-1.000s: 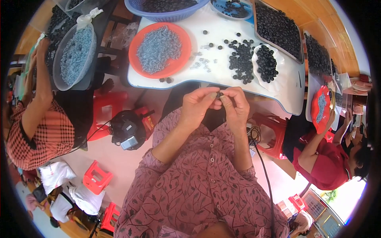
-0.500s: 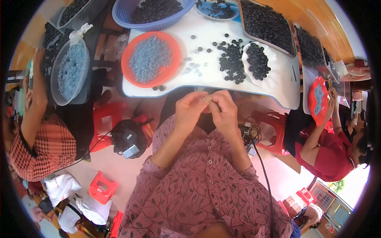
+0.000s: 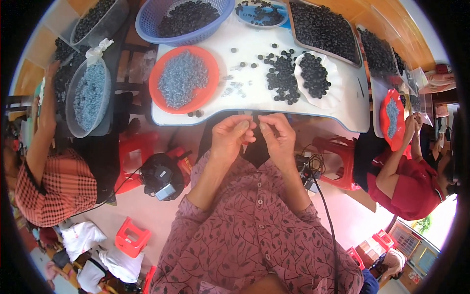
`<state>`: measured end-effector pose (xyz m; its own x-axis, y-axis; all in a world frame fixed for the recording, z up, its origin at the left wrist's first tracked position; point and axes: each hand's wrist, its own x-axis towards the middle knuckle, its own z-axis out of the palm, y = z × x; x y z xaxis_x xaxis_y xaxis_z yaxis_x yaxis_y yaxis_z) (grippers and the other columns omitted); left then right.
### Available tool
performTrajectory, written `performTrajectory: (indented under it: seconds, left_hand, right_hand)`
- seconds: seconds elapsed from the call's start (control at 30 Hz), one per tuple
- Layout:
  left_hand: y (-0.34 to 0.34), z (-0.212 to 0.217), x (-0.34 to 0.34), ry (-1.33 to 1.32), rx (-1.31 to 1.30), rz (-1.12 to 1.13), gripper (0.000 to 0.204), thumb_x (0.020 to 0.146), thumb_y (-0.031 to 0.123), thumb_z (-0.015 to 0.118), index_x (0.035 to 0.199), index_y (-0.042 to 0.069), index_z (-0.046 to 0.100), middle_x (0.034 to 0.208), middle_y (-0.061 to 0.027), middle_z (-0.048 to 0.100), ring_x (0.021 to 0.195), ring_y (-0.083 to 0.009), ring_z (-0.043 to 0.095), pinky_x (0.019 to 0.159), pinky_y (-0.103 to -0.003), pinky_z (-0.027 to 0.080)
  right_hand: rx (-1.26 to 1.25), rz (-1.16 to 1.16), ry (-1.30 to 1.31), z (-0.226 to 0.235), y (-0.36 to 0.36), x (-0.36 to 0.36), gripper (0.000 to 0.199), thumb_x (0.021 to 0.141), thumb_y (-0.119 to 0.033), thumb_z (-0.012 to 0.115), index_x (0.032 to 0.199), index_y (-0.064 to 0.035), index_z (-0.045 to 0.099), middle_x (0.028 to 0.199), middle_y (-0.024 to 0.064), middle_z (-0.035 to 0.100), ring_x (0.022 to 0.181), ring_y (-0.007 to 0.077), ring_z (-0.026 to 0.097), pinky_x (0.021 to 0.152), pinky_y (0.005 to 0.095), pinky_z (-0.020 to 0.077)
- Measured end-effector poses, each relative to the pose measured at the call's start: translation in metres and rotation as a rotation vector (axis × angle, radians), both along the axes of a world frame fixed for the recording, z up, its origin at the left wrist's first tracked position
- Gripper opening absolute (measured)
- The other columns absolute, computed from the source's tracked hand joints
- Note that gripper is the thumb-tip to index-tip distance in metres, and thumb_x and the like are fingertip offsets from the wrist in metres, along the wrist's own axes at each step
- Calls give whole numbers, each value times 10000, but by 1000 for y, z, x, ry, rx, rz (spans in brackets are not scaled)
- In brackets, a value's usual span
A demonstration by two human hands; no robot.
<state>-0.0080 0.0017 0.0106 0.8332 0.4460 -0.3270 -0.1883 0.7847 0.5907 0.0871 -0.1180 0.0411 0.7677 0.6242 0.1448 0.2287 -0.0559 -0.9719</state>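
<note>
Just off the near edge of the white table (image 3: 245,102), my two hands are raised side by side with a narrow gap between the fingertips. My left hand (image 3: 230,138) is closed, thumb pressed to curled fingers. My right hand (image 3: 278,139) has its thumb against its forefinger in a pinch. Whatever small thing either pinch holds is too small to make out. Beyond my left hand, an orange-red plate (image 3: 213,81) carries a heap of small clear bluish pieces. Small black round parts (image 3: 282,78) lie loose beyond my right hand, beside a white scalloped dish (image 3: 333,88) with more of them.
A blue-purple basket (image 3: 147,27), a shallow blue dish (image 3: 262,23) and a metal tray (image 3: 360,61), all with black parts, stand at the back. Co-workers sit left (image 3: 63,188) and right (image 3: 406,191). Red stools (image 3: 132,152) and a cable (image 3: 327,215) are near me.
My fingertips, touching each other half a second ago, have come apart. The left hand has turned so its curled fingers show. The whole view has shifted slightly.
</note>
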Motion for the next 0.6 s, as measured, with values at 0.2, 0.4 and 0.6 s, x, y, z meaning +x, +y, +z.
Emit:
performTrajectory:
  seconds: [0.2,0.4,0.6]
  left_hand:
    - [4,14,3,85,66,28,164,910,69,634,1049,-14,662,917,-130,690,698,-133,643,633,-295,588]
    - [49,51,29,196,241,143,237,913,174,645,1041,-25,658,832,-99,670,655,-137,624,590,-280,548]
    - [131,82,74,235,499,341,273,908,218,655,991,-42,658,777,-86,653,630,-137,611,570,-275,512]
  right_hand:
    - [9,-30,30,-3,0,0,152,894,31,605,1031,-2,662,951,33,593,846,92,552,739,218,442]
    - [-28,-8,49,-4,-2,-1,142,898,34,600,1022,-2,661,943,30,591,829,86,550,736,207,439]
    - [-79,40,53,-15,1,-4,132,897,36,599,1007,-10,657,938,23,579,801,75,547,709,203,444]
